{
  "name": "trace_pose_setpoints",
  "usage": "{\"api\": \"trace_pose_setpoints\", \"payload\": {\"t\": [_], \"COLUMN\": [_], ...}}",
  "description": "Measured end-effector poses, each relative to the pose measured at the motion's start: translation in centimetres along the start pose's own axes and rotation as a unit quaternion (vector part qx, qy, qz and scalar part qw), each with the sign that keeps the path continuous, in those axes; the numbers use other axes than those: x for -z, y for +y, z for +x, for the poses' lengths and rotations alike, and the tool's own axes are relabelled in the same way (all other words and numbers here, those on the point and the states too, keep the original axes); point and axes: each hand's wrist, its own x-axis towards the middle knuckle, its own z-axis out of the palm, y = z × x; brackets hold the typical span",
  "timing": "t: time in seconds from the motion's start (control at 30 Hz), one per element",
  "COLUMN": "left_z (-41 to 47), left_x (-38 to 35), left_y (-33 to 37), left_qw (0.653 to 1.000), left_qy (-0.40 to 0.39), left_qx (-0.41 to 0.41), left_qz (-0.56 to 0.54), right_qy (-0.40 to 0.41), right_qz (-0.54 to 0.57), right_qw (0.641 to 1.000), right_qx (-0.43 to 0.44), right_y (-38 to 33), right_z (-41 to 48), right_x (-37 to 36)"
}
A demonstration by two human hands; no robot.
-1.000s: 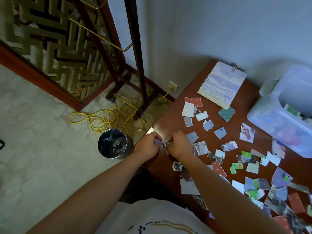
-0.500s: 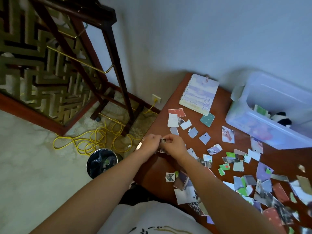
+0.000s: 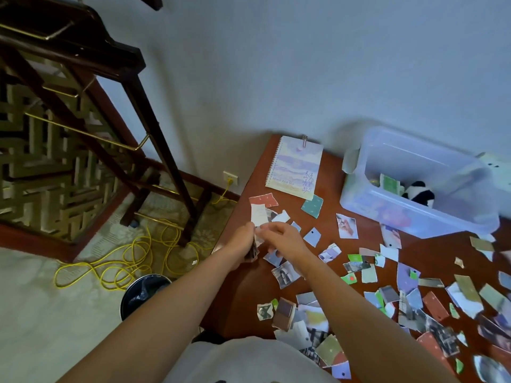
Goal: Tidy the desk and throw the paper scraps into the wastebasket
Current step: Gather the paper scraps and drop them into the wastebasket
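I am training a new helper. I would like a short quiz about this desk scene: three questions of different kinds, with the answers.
1. True or false: the wastebasket stands on the floor, left of the desk.
2. What lies inside the clear box? A) a panda toy B) scissors C) a cup
3. Fill in: the left hand grips a small stack of paper ____.
Key: 1 true; 2 A; 3 scraps.
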Motion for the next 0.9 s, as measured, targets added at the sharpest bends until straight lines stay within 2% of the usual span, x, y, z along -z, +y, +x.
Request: {"api": "trace_pose_setpoints", "payload": {"t": [0.1,0.27,0.5,0.63,0.77,0.9], "left_z": [1.0,2.9,7.0,8.8,10.0,11.1], "left_x": [0.1,0.8,1.6,1.7,1.8,1.4], "left_y": [1.1,2.9,4.4,5.5,6.5,7.2], "left_qw": [1.000,0.996,0.980,0.968,0.948,0.940], "left_qy": [0.018,0.057,0.110,0.103,0.089,0.069], "left_qx": [-0.004,-0.060,-0.123,-0.144,-0.163,-0.165], "left_qz": [-0.005,0.027,0.114,0.176,0.257,0.292], "right_qy": [0.042,0.125,0.134,0.132,0.136,0.124], "right_qz": [0.006,-0.076,-0.257,-0.403,-0.487,-0.464], "right_qw": [0.999,0.989,0.957,0.906,0.862,0.877], "right_qx": [-0.003,-0.017,0.016,0.005,0.009,-0.019], "right_y": [-0.5,-0.9,-0.6,-0.7,-0.5,-0.3], "right_z": [1.4,4.0,7.5,9.3,10.1,10.7], "right_x": [0.5,1.0,-0.2,-0.8,-1.3,-1.1]}}
